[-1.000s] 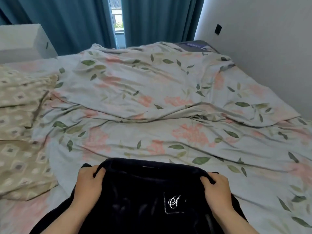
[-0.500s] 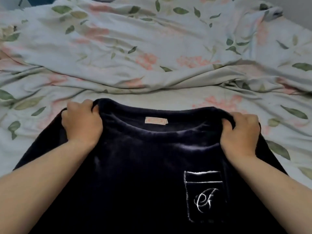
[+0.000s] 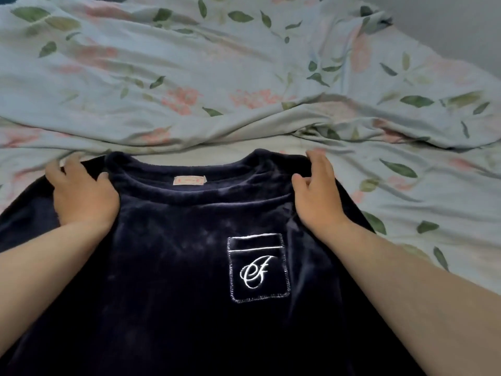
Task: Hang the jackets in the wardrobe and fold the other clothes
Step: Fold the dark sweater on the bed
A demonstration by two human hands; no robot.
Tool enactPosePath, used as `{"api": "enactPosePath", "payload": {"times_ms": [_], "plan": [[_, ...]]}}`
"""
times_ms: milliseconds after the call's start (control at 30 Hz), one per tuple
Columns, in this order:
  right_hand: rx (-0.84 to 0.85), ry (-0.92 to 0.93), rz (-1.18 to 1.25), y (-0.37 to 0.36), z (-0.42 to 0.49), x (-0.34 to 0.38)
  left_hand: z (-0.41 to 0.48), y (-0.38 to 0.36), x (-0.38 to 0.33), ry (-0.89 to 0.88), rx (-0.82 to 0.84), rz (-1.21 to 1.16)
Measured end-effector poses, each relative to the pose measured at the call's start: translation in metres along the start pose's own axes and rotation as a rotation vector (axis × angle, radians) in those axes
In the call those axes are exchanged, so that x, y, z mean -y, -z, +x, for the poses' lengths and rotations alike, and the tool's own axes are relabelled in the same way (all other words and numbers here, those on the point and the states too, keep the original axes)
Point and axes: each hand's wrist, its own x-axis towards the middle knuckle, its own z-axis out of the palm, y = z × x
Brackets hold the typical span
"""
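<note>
— Where does the garment lie?

— The dark navy top (image 3: 168, 267) lies front up on the bed's floral sheet (image 3: 439, 202). Its collar points away from the person, and its lower part runs out of the bottom of the view.

— Start at the left. What is the left hand doing?

— The left hand (image 3: 81, 194) rests palm down on the shoulder at the left of the view, just beside the collar. Its fingers (image 3: 72, 162) are spread and reach the shoulder's far edge. The tips are blurred, so I cannot tell whether they hook over that edge. Nothing looks pinched.

— And in the middle?

— A small pink label (image 3: 189, 180) shows inside the back of the neckline. Lower and to the right is a chest pocket (image 3: 257, 270) edged in pale stitching, with a white embroidered monogram on it.

— The right hand?

— The right hand (image 3: 318, 194) lies on the other shoulder. Its fingers (image 3: 320, 162) are straight, close together and pointing away. The thumb is held apart toward the collar, and the hand clasps no cloth.

— Beyond the top?

— A rumpled duvet (image 3: 244, 63) printed with leaves and pink flowers is heaped just past the collar, across the bed. A grey wall (image 3: 455, 20) shows in the upper right corner.
</note>
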Motion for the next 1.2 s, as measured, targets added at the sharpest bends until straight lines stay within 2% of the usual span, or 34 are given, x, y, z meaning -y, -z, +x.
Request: {"api": "enactPosePath", "payload": {"times_ms": [67,167,267,367,467,533,600,667,733,800,867,900,933,967,1033,1067,1100,1133,1167,1200], "plan": [[-0.017,-0.011,0.06,0.029,-0.045,-0.021,-0.035,0.005,-0.013,-0.088,0.071,-0.056],[-0.033,-0.068,-0.102,0.063,-0.119,-0.063,-0.118,0.004,-0.06,-0.438,0.317,-0.111],[-0.118,-0.214,-0.165,0.085,-0.178,-0.088,-0.197,-0.013,-0.126,-0.761,0.583,-0.192],[-0.184,-0.419,-0.191,0.107,-0.225,-0.102,-0.241,-0.038,-0.164,-0.821,0.634,-0.059],[0.011,-0.675,-0.046,0.127,-0.261,-0.105,-0.252,-0.048,-0.163,-0.896,0.558,0.204],[0.195,-0.737,-0.033,0.135,-0.274,-0.108,-0.249,-0.047,-0.161,-0.905,0.577,0.225],[0.296,-0.721,-0.028,0.146,-0.273,-0.113,-0.249,-0.046,-0.161,-0.901,0.6,0.218],[0.266,-0.665,-0.013,0.166,-0.254,-0.12,-0.252,-0.042,-0.163,-0.883,0.634,0.251],[0.133,-0.587,-0.07,0.196,-0.224,-0.135,-0.252,-0.034,-0.172,-0.838,0.635,0.251],[-0.009,-0.473,-0.132,0.231,-0.19,-0.148,-0.249,-0.028,-0.199,-0.819,0.553,0.151],[-0.131,-0.324,-0.138,0.263,-0.165,-0.156,-0.248,-0.033,-0.24,-0.925,0.418,0.011],[-0.189,-0.239,-0.17,0.276,-0.16,-0.157,-0.25,-0.039,-0.264,-0.969,0.434,-0.051],[-0.227,-0.145,-0.232,0.284,-0.16,-0.156,-0.253,-0.042,-0.29,-0.96,0.556,-0.092],[-0.224,-0.046,-0.31,0.287,-0.164,-0.158,-0.258,-0.048,-0.311,-0.92,0.747,-0.092],[-0.051,0.098,-0.377,0.28,-0.188,-0.162,-0.274,-0.059,-0.339,-0.861,1.133,0.093],[0.077,0.102,-0.323,0.274,-0.203,-0.164,-0.283,-0.063,-0.346,-0.886,1.25,0.212],[0.194,0.023,-0.197,0.269,-0.218,-0.166,-0.291,-0.067,-0.351,-0.91,1.321,0.305],[0.228,-0.116,-0.008,0.267,-0.23,-0.168,-0.298,-0.068,-0.353,-0.92,1.379,0.36],[0.125,-0.282,0.136,0.267,-0.238,-0.175,-0.304,-0.068,-0.354,-0.919,1.433,0.382],[-0.038,-0.411,0.175,0.269,-0.244,-0.186,-0.31,-0.068,-0.355,-0.921,1.477,0.405]]}}
